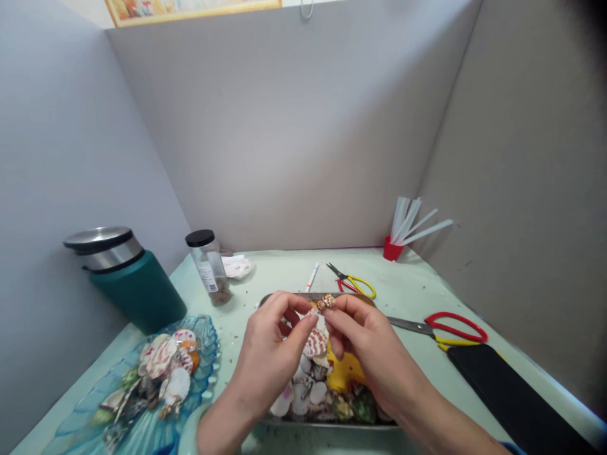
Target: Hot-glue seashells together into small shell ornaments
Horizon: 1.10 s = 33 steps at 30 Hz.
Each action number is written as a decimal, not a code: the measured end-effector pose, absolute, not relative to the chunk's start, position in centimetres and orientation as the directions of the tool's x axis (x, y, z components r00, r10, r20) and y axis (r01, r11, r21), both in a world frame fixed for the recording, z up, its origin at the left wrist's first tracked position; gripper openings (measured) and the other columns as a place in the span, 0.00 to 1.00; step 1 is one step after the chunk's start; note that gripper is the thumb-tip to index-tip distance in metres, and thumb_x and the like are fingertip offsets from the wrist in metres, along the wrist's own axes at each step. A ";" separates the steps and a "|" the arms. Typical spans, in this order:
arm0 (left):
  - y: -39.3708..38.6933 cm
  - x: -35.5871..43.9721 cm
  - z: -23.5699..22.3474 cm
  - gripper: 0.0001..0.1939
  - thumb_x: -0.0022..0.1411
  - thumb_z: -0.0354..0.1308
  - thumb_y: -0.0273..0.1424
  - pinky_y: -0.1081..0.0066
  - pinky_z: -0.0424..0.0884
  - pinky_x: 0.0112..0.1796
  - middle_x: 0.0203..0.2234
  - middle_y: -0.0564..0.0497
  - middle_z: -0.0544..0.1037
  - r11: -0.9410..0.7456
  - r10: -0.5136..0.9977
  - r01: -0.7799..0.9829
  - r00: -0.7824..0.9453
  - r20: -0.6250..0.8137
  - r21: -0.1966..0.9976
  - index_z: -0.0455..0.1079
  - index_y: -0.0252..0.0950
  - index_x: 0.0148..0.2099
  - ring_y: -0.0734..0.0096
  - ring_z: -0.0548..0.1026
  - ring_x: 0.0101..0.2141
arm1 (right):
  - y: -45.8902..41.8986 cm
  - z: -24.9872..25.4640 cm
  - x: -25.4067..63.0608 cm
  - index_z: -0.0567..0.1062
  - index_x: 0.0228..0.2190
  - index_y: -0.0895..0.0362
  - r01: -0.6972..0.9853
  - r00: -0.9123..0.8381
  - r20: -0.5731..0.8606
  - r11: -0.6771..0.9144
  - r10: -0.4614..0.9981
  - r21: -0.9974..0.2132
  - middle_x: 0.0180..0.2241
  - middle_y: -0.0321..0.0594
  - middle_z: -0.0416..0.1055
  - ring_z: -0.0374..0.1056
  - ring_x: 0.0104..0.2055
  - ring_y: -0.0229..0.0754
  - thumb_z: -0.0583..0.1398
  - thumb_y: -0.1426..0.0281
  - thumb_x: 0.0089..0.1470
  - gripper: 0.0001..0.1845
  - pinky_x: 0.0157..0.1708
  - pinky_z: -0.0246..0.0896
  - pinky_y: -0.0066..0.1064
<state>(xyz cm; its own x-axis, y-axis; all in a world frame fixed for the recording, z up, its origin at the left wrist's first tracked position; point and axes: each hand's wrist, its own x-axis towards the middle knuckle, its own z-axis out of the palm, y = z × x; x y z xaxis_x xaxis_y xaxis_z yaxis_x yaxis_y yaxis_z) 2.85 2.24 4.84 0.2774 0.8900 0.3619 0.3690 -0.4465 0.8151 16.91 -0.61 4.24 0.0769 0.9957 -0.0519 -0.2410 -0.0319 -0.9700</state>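
Over the metal tray (pixel 332 424) my two hands meet. A small brown-and-white spotted shell (pixel 328 300) sits at the fingertips of my right hand (pixel 363 325), pinched there. My left hand (pixel 272 341) is curled close beside it, thumb and forefinger nearly together; what lies between them is too small to make out. Below my hands, the tray holds a striped fan shell (pixel 316 342), several white shells (pixel 317 393), a yellow piece (pixel 344 371) and green, stone-like pieces (pixel 363 406).
To the left, a blue glass dish (pixel 203 354) bears more shells, near a teal bottle (pixel 137 291) and a clear jar (pixel 208 272). Small scissors (pixel 353 282), larger scissors (pixel 434 328), a black slab (pixel 507 392) and a red cup of glue sticks (pixel 392 249) lie beyond and right.
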 end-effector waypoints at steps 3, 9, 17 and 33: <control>2.2 3.1 5.0 0.06 0.59 0.57 0.31 0.75 0.66 0.26 0.26 0.52 0.74 -0.379 0.916 0.341 0.269 0.297 0.860 0.70 0.35 0.31 0.73 0.71 0.26 | -0.5 4.2 16.9 0.68 0.25 0.57 -0.260 0.085 -0.048 -0.024 0.995 -0.965 0.14 0.26 0.60 0.53 0.18 0.31 0.62 0.63 0.50 0.11 0.20 0.49 0.23; 2.1 3.3 5.0 0.08 0.58 0.58 0.33 0.74 0.66 0.25 0.26 0.51 0.75 -0.298 0.943 0.270 0.229 0.240 0.916 0.72 0.34 0.31 0.73 0.69 0.25 | -0.6 4.0 16.8 0.69 0.26 0.58 -0.200 0.072 -0.043 -0.028 0.996 -0.979 0.14 0.27 0.60 0.54 0.19 0.31 0.61 0.61 0.52 0.13 0.21 0.48 0.23; 2.1 3.5 5.7 0.10 0.54 0.62 0.34 0.77 0.62 0.22 0.16 0.56 0.70 -0.023 0.977 0.044 0.213 0.013 0.999 0.71 0.32 0.28 0.78 0.65 0.19 | -0.8 4.2 16.7 0.67 0.25 0.56 -0.147 0.052 -0.014 -0.006 0.999 -0.989 0.14 0.26 0.59 0.53 0.19 0.32 0.61 0.58 0.52 0.15 0.21 0.48 0.24; 2.5 2.9 5.7 0.11 0.52 0.63 0.35 0.75 0.60 0.22 0.11 0.57 0.68 0.085 0.963 -0.072 0.261 -0.063 0.994 0.70 0.32 0.26 0.78 0.63 0.16 | -0.6 4.2 18.3 0.72 0.38 0.53 0.289 0.169 0.326 0.270 0.930 -0.918 0.32 0.36 0.70 0.66 0.31 0.38 0.60 0.63 0.56 0.09 0.30 0.61 0.29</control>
